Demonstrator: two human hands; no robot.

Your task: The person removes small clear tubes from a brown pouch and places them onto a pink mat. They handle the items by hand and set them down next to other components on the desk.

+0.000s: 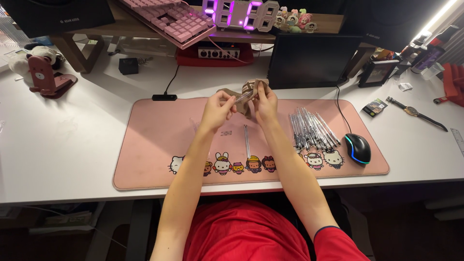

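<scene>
Above the pink desk mat point(159, 145): both hands work a clear pen into a beige pouch
Left hand point(216, 111) fingers pinch the slim, light, slippery clear pen point(243, 97) near its end; right hand point(266, 102) fingers grip the soft, floppy beige pouch point(250, 88) at its mouth

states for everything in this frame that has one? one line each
left hand: shut on clear pen
right hand: shut on brown cloth
clear pen: held off the mat, one end in the cloth
brown cloth: bunched, held up
pen pile: lying loose on the pink mat
mouse: lit blue
digit clock: lit
dark screen: off
</scene>
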